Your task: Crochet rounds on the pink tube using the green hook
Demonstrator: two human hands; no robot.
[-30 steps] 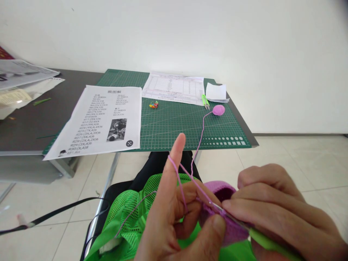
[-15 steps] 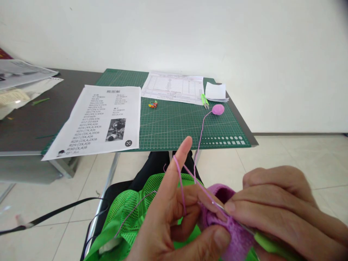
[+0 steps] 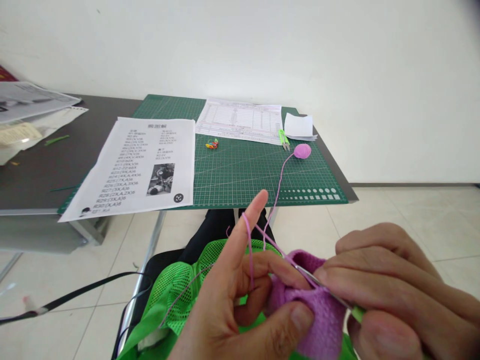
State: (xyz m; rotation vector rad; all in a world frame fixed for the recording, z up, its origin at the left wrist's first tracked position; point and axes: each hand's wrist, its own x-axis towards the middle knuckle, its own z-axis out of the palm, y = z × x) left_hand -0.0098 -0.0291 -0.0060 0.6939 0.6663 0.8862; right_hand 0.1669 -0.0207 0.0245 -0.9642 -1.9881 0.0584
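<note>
The left hand (image 3: 240, 305) grasps a purple crochet piece (image 3: 318, 315), pinching it between the thumb and the bent middle finger, low in the view above the lap. Its forefinger points up and forward, and purple yarn (image 3: 279, 182) is looped around that finger near the tip. The right hand (image 3: 393, 295) is closed on a hook (image 3: 326, 292): the fingers lie along the thin metal shaft, which points left into the top edge of the crochet piece, and a bit of the green handle shows just under the forefinger. The two hands are touching the piece from either side.

Under the hands lies green mesh cloth (image 3: 176, 295) over dark trousers. From the raised forefinger the yarn runs up and away to a small purple ball (image 3: 302, 150), which rests on the green mat (image 3: 240, 170) on the bench (image 3: 45, 165). Just beside the ball, to its left, lie green snips (image 3: 283, 139), and behind them a small stack of white paper (image 3: 299, 126). A form (image 3: 240, 120) lies at the mat's far edge, with a few coloured markers (image 3: 212, 144) in front of it. A printed sheet (image 3: 138, 165) with rows of text and a small photo covers the mat's left side and overhangs the near edge. More papers (image 3: 30, 107) sit at the bench's far left. A black cable (image 3: 75, 295) trails across the tiled floor.
</note>
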